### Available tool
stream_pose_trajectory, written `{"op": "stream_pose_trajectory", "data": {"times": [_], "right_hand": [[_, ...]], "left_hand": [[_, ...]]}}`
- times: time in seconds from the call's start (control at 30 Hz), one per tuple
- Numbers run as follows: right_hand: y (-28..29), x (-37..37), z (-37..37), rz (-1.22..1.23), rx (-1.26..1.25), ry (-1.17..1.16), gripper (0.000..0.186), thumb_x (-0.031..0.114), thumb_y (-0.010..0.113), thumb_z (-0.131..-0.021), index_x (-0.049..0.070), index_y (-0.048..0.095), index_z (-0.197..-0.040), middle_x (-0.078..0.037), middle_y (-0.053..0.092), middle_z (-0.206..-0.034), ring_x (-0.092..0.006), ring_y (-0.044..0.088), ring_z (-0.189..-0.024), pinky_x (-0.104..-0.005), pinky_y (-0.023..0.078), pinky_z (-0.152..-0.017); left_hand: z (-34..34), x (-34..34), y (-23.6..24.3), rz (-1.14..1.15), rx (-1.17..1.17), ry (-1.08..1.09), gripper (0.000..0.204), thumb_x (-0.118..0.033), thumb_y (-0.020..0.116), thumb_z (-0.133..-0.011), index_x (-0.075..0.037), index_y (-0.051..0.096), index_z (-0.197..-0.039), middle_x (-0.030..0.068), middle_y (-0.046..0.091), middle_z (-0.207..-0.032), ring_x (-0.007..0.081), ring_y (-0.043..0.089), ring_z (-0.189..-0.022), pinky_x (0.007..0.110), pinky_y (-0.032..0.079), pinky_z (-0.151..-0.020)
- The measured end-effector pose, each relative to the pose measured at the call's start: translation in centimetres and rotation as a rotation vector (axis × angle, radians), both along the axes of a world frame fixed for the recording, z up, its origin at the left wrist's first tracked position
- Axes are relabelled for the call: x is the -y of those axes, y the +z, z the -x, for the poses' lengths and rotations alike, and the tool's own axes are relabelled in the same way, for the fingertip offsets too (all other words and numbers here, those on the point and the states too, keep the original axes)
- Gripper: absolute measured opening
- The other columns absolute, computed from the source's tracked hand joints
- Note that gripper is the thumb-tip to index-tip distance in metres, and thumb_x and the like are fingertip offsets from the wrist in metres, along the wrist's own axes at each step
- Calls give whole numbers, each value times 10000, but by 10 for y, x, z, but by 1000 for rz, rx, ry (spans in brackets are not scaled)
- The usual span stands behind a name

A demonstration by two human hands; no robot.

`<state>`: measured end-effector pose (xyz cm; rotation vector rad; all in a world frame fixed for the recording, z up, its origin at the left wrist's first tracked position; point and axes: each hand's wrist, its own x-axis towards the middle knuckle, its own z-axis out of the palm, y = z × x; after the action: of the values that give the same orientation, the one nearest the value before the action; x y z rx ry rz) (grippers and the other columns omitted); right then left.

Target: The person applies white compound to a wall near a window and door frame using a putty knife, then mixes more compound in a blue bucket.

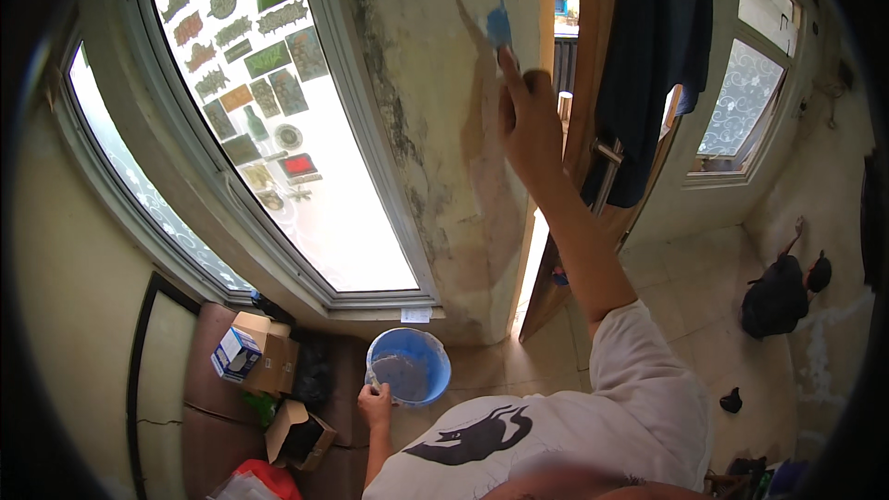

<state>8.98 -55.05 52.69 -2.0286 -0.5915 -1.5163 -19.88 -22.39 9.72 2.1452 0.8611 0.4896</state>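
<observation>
My right hand [526,120] is raised with its fingers closed on a blue scraper [498,20], whose blade lies against the patchy, stained wall [417,130] between the window and the doorway. Low in the view, my left hand [375,402] grips the near-left rim of a blue bucket [437,366] with pale grey material inside; whether a pale tool is also in those fingers I cannot tell.
A large window [356,241] stands left of the wall patch, an open wooden door [593,222] with dark cloth right. Cardboard boxes [273,361] sit on a brown sofa [208,389]. Another person [773,301] crouches by the right wall, near a small dark object [732,400].
</observation>
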Motion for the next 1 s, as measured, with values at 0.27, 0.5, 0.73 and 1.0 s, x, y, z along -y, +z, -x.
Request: {"op": "stream_pose_trajectory", "data": {"times": [0.27, 0.5, 0.73, 1.0], "right_hand": [[-98, 12, 23, 5, -90, -13, 617, 21, 591, -922, 137, 433, -1506, -164, 518, -944, -327, 552, -856, -413, 490, -762], [16, 10, 18, -100, 85, -25, 500, 59, 543, -981, 116, 460, -1471, -165, 513, -1019, -305, 566, -873, -395, 480, -764], [91, 15, -32, -125, 194, 134, 466, 81, 549, -980, 104, 488, -1441, -179, 521, -970, -318, 574, -869, -413, 481, -783], [-1, 13, -32, -28, 27, 24, 526, 43, 570, -961, 101, 465, -1474, -187, 524, -967, -332, 573, -860, -421, 481, -750]], "left_hand": [[2, -5, -21, -10, -1, -10, 360, -279, 714, -719, 27, 545, -635, 188, 572, -595, 337, 577, -532, 453, 480, -572], [3, -6, -11, -23, -21, -1, 363, -295, 715, -719, 23, 559, -639, 186, 591, -599, 337, 611, -555, 458, 498, -587], [2, -5, -6, 18, 11, 16, 356, -293, 706, -729, 22, 563, -645, 186, 600, -603, 337, 628, -556, 462, 506, -588], [-1, -3, -10, 1, -34, -8, 349, -293, 701, -726, 28, 581, -657, 192, 604, -604, 354, 630, -569, 459, 505, -596]]}}
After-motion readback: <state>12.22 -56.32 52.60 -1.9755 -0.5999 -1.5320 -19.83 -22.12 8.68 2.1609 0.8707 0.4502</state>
